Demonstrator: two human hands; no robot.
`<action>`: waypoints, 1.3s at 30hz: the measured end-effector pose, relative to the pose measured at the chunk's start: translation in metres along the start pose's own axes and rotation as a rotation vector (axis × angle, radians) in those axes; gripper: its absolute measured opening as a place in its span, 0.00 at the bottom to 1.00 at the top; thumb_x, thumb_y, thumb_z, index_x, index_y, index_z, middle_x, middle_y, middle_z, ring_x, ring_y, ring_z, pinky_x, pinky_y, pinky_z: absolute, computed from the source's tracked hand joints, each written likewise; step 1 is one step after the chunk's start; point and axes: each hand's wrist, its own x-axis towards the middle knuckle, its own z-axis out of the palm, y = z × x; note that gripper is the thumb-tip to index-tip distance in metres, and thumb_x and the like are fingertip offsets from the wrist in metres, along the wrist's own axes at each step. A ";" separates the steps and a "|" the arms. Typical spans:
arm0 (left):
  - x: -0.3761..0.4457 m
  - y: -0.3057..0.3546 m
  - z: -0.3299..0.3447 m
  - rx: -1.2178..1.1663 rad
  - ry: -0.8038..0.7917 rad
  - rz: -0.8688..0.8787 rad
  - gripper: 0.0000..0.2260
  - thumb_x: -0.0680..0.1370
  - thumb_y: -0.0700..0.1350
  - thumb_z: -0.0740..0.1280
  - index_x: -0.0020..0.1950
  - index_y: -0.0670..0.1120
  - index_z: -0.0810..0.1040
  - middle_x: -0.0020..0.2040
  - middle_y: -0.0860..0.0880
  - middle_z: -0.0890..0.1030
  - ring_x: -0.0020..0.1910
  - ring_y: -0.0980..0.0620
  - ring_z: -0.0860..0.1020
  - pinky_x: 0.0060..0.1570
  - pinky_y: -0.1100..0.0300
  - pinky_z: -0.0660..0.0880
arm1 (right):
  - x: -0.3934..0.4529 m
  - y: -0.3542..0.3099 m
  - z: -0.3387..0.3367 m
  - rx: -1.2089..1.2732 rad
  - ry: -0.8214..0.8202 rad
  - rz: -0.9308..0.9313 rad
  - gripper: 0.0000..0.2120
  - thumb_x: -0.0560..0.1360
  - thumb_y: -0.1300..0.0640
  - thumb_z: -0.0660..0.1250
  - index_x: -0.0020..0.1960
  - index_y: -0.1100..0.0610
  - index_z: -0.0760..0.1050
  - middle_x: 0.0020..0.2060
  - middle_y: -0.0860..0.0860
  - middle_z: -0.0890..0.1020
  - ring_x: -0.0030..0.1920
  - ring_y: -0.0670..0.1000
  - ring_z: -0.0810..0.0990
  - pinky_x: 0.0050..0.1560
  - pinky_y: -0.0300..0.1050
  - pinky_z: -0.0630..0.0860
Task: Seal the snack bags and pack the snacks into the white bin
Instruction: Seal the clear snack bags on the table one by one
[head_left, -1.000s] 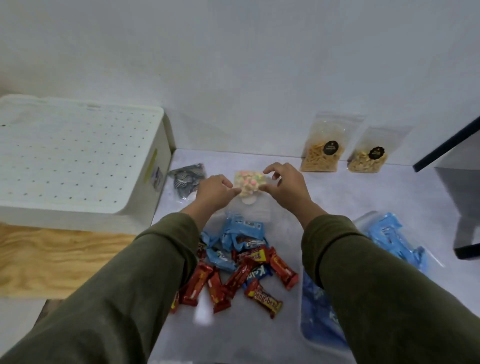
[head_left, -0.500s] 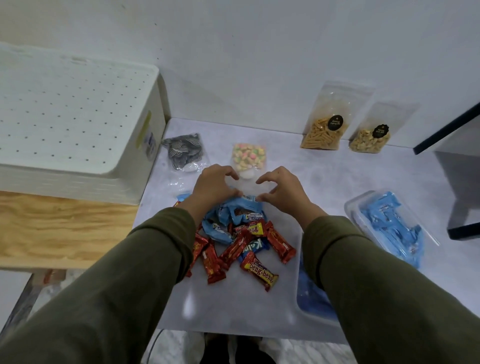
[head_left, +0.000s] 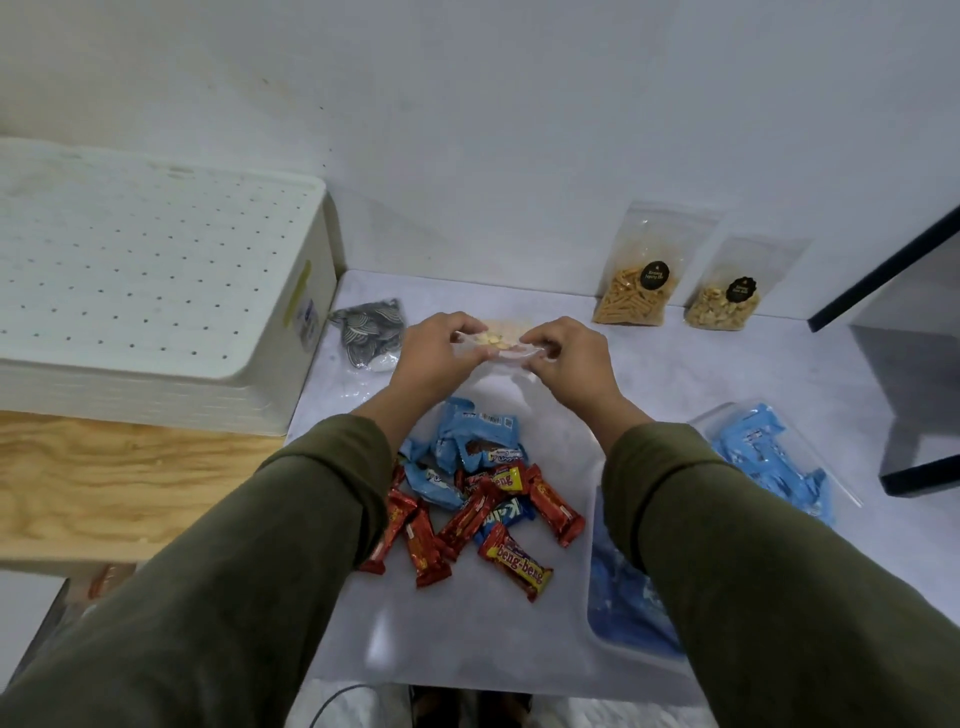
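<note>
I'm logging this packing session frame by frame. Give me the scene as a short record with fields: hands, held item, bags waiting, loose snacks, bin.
left hand: pinching the left end of the held bag
right hand: pinching its right end
held item: small clear bag of pastel candies, above the table
bags waiting: clear bag of striped seeds lying flat; two clear pouches, orange sticks and pale nuts, upright by the wall
loose snacks: pile of red and blue wrapped bars
bin: white perforated bin, left, upside down

Both hands on snack bag
</note>
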 end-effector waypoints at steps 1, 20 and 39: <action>0.001 0.007 -0.004 -0.009 0.006 0.011 0.14 0.71 0.46 0.74 0.55 0.47 0.81 0.52 0.49 0.81 0.48 0.55 0.76 0.50 0.65 0.71 | 0.003 -0.004 -0.005 0.004 0.012 0.004 0.13 0.70 0.65 0.71 0.54 0.60 0.81 0.51 0.57 0.81 0.46 0.52 0.78 0.49 0.37 0.71; 0.016 0.141 -0.063 -0.045 0.134 0.238 0.09 0.77 0.41 0.65 0.38 0.53 0.75 0.45 0.49 0.81 0.46 0.52 0.76 0.46 0.68 0.70 | 0.009 -0.094 -0.137 0.015 0.234 -0.070 0.09 0.69 0.50 0.73 0.48 0.49 0.82 0.41 0.43 0.79 0.56 0.51 0.71 0.57 0.48 0.70; 0.025 0.188 -0.053 0.038 0.195 0.187 0.06 0.77 0.39 0.63 0.43 0.49 0.76 0.41 0.54 0.78 0.50 0.49 0.77 0.55 0.52 0.73 | 0.036 -0.099 -0.167 -0.043 0.153 -0.206 0.04 0.75 0.56 0.66 0.44 0.55 0.79 0.39 0.45 0.76 0.54 0.51 0.72 0.55 0.47 0.69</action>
